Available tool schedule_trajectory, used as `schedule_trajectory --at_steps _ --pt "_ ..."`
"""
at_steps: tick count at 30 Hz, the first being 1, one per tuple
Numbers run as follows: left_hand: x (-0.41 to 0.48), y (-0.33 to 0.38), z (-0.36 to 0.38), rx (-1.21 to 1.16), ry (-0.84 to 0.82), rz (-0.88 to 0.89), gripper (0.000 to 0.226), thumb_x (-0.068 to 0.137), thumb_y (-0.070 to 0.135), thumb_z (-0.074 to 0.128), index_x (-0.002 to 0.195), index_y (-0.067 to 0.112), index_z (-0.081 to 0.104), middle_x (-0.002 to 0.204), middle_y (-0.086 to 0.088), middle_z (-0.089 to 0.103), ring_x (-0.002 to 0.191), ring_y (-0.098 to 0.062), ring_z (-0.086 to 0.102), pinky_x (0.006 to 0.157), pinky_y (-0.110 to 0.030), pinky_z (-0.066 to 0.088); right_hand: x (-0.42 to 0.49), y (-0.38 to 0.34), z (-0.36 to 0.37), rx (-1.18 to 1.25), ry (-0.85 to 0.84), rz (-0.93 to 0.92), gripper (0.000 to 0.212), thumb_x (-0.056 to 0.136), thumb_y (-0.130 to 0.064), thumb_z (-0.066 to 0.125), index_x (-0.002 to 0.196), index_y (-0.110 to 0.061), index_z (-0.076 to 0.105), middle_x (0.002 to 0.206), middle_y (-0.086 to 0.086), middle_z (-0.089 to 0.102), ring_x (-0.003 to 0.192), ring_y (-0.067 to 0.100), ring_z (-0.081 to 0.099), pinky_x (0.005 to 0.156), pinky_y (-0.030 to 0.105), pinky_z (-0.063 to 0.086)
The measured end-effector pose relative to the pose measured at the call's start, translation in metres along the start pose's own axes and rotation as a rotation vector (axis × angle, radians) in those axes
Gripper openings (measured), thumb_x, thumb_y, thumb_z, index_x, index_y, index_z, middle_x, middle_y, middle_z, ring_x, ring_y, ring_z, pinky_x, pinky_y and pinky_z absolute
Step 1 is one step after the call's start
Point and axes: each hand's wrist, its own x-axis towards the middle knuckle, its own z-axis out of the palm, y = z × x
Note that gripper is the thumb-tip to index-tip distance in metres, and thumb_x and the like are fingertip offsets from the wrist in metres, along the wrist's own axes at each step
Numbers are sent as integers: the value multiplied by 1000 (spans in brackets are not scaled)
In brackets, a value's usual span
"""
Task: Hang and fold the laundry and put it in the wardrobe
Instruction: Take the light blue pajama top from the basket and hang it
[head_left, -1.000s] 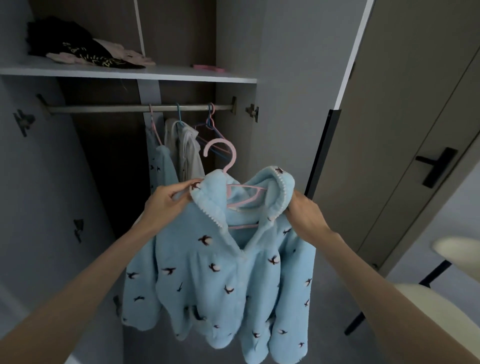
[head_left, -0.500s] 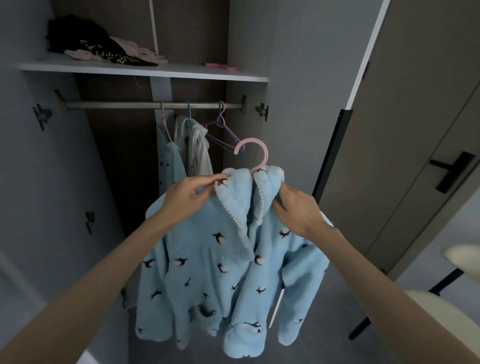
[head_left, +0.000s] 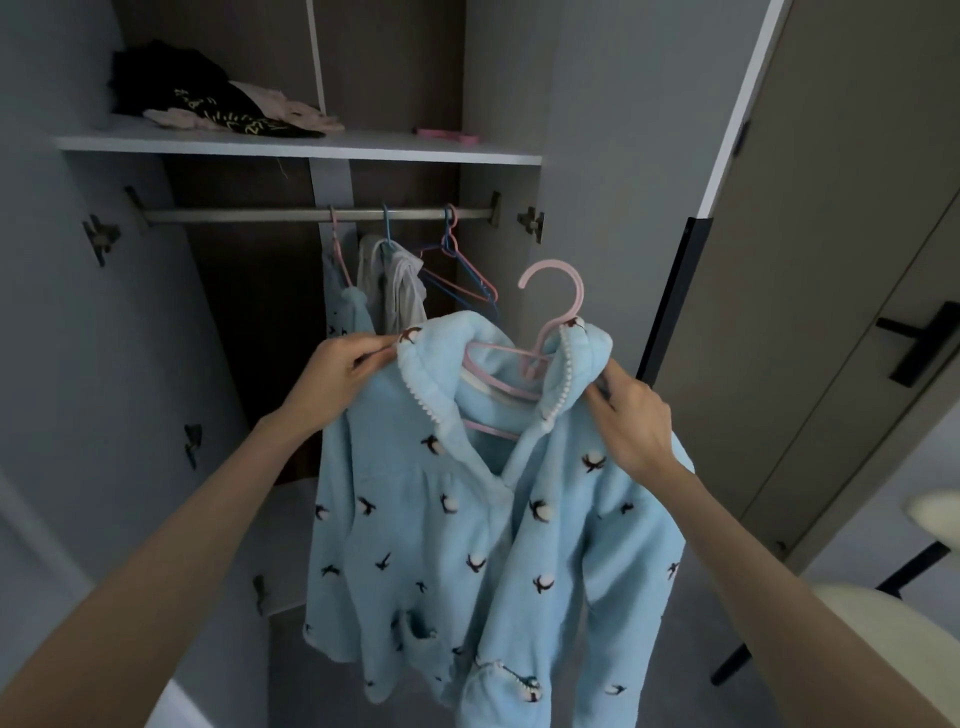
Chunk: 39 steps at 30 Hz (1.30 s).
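Observation:
A light blue fleece jacket with small dark bird prints hangs on a pink hanger in front of the open wardrobe. My left hand pinches the left side of its collar. My right hand grips the right side of the collar at the shoulder. The collar is spread apart, showing the hanger's arms inside. The hanger's hook points up, below and to the right of the wardrobe rail.
On the rail hang a matching blue garment, a white garment and empty blue and pink hangers. Folded dark and pink clothes lie on the shelf above. The wardrobe door stands open on the right; a chair is at lower right.
The collar, pulled together half a second ago, is now spread apart again. The jacket and hanger have shifted slightly right and the view has moved closer to the wardrobe.

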Motion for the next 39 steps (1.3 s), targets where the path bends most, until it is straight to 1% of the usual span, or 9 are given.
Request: schedule_trajectory --at_steps 2,5,7,11,14,18,24,34,39 --pt "1 0 -3 -43 -14 -85 21 91 11 55 105 22 67 84 38 62 85 11 58 75 -3 39 0 2 2 8 12 17 18 98 -28 40 81 -21 41 54 -6 38 50 12 37 51 26 29" --pt "6 10 -5 -107 68 -200 37 97 13 46 133 18 49 119 11 57 115 -7 52 97 -18 37 -2 8 3 25 31 48 17 97 -27 41 81 -21 41 55 -6 39 51 12 38 52 28 29" --pt "9 34 0 -10 106 -132 40 98 21 43 139 17 42 128 2 49 120 -10 46 103 -26 35 -2 7 5 18 23 39 15 97 -26 42 83 -20 43 55 -6 38 51 11 38 53 30 29" --pt "15 68 41 567 -320 193 49 95 38 44 141 22 38 138 3 45 135 -14 31 115 -44 4 -1 -5 11 -4 -7 -54 14 98 -30 42 95 -20 51 55 -10 39 52 7 41 52 24 30" --pt "19 69 55 815 -306 224 38 97 30 41 135 24 43 120 3 56 125 -17 41 114 -53 -2 -3 -3 9 -4 -27 -133 17 99 -28 42 102 -20 56 56 -13 40 52 5 42 52 21 29" --pt "23 64 58 799 -283 311 29 94 14 43 119 19 55 103 -1 60 107 -21 54 110 -41 23 -4 8 6 -16 -79 -193 21 100 -29 41 99 -15 56 62 -15 43 54 9 42 52 18 25" --pt "25 47 60 767 -211 333 36 81 -3 57 111 17 61 96 -2 64 94 -26 60 90 -41 42 -5 24 4 -57 -28 -298 38 97 -32 32 106 -13 63 83 -1 61 65 18 54 57 32 43" --pt "24 55 54 656 -132 197 32 90 2 49 116 14 63 113 -5 64 114 -26 52 105 -41 22 -11 42 -4 -8 16 -232 24 98 -15 42 84 -6 59 71 3 58 66 23 52 58 36 45" --pt "23 54 52 637 -158 162 30 91 4 50 114 17 65 113 -4 65 114 -27 53 107 -46 23 -16 49 -1 103 7 -167 24 96 -10 47 72 -10 51 65 -8 49 68 19 45 60 35 40"
